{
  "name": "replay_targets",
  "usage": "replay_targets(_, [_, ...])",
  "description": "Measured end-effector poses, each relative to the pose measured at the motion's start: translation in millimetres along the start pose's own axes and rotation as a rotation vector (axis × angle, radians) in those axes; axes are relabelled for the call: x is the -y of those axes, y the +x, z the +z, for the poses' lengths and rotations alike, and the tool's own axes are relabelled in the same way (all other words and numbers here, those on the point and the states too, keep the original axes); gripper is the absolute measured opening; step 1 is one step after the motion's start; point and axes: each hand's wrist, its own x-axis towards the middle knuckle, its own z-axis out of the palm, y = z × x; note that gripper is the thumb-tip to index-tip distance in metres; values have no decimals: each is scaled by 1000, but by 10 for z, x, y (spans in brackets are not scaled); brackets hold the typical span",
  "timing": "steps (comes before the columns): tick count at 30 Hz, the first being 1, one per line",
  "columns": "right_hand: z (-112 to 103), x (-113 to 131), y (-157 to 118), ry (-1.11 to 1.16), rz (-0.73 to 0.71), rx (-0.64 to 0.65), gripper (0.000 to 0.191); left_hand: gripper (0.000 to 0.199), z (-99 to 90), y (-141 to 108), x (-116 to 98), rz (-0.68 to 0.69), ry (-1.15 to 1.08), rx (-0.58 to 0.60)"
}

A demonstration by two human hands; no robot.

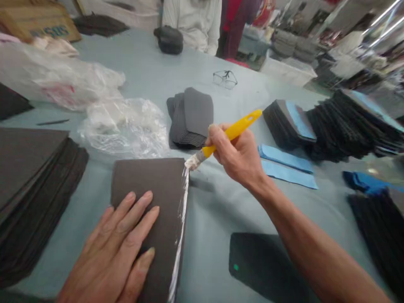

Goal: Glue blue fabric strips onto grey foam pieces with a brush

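My left hand lies flat, fingers apart, on a dark grey-brown sheet in front of me. In my right hand is a paintbrush with a yellow handle, tilted down to the left. White paste coats its bristles, which touch the far right corner of the sheet. A streaky white line of paste runs along the sheet's right edge. Just beyond the brush stands a stack of grey rounded pieces. A dark rounded panel lies below my right forearm.
Stacked dark sheets are at the left, with crumpled clear plastic bags behind. Light blue strips and dark stacks lie at the right. Eyeglasses and a black pouch rest farther back, near a person in a light top.
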Motion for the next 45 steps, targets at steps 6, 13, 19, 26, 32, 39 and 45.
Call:
replay_targets(6, [-53,279,-46,58,55,2,50,72,-67,40,7,31,-12,-32])
replay_targets(13, [-2,0,83,-35,18,-104,51,67,-46,-26,-10,-20,5,22])
replay_targets(19, [-167,168,26,50,-60,-203,49,61,-301,41,-106,-8,94,77])
replay_targets(26, [-240,418,-345,188,-185,-311,35,35,-631,-113,-848,-168,55,-126])
replay_targets(32, [-47,651,-615,192,-140,-106,33,37,-315,-315,-1232,-325,87,-167])
replay_targets(39, [477,951,-835,269,3,325,48,43,-147,-370,-1349,-399,49,-149])
replay_targets(45, [791,938,-866,176,25,739,42,44,-64,-379,-1379,-450,32,-198])
